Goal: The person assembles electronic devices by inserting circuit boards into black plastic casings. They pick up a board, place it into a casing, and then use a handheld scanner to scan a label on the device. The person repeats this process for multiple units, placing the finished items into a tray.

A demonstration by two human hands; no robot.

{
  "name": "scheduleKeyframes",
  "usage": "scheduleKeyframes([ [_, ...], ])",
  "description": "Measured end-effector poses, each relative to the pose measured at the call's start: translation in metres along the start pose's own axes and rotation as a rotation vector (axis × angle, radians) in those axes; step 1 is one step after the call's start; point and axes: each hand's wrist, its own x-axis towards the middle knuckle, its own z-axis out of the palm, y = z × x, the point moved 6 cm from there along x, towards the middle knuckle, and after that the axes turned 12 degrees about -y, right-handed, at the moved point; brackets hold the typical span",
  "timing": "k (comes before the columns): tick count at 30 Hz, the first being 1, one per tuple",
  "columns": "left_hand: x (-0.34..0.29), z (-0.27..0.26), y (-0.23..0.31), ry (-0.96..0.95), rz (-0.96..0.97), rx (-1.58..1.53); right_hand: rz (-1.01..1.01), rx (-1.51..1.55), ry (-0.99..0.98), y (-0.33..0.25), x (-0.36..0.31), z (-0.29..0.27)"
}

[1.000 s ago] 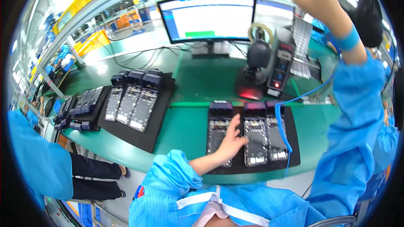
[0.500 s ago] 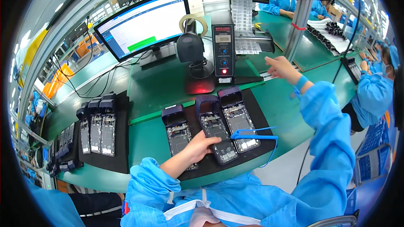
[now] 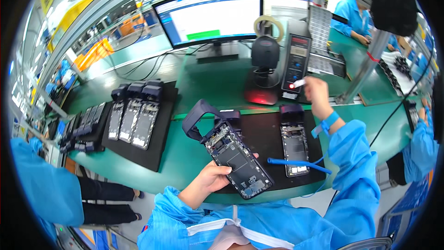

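My left hand [image 3: 210, 178] grips an opened handheld terminal [image 3: 240, 166] by its lower left side, thumb on the edge. The terminal is tilted, its circuit board bared and a dark looped housing at its upper end. Raised near the label dispenser [image 3: 296, 60], my right hand [image 3: 317, 93] pinches a small white label [image 3: 298, 83]. Another opened terminal [image 3: 295, 146] lies on the black mat [image 3: 259, 134], with a blue coiled cord [image 3: 298, 162] across its lower part. Behind the held terminal, a third one [image 3: 231, 118] is mostly hidden.
Behind the mat, a barcode scanner [image 3: 265, 58] on a stand glows red at its base. A monitor [image 3: 212, 16] stands farther back. More opened terminals [image 3: 132, 118] lie on a second mat at left. Co-workers in blue [image 3: 351, 18] sit at right; a person [image 3: 46, 176] stands at left.
My left hand has lifted the terminal off the mat and tilted it. My right hand has come nearer the dispenser's front and now shows a white label. The view has turned left.
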Motion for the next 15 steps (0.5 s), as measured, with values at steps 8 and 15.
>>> scheduleKeyframes([
  [8, 0.037, -0.004, 0.046, 0.241, 0.176, 0.124, 0.171, 0.112, -0.155, 0.031, 0.024, 0.054],
  [15, 0.146, -0.088, 0.111, 0.367, 0.496, 0.022, -0.38, -0.293, -0.043, -0.146, -0.204, -0.023],
])
